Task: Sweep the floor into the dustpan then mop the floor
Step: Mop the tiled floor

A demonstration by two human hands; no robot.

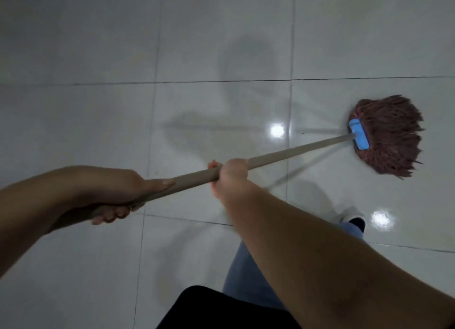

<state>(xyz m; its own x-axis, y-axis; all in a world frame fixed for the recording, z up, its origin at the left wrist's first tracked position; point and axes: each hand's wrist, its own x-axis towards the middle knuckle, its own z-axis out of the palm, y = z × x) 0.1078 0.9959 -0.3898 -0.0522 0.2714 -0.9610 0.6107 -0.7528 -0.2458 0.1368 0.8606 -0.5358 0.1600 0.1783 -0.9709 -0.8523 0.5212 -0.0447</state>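
Observation:
A mop with a dark red string head (391,136) and a blue clamp (359,137) lies spread on the white tiled floor (209,45) at the right. Its long beige handle (290,153) runs down and left toward me. My right hand (230,176) is closed around the handle at its middle. My left hand (118,193) grips the handle's near end, fingers curled under it. No broom or dustpan is in view.
Glossy white tiles with dark grout lines fill the view, with two bright light reflections (277,131) near the mop. My leg in blue jeans (246,274) and a white shoe (352,217) stand on the floor below the handle. My shadow falls ahead.

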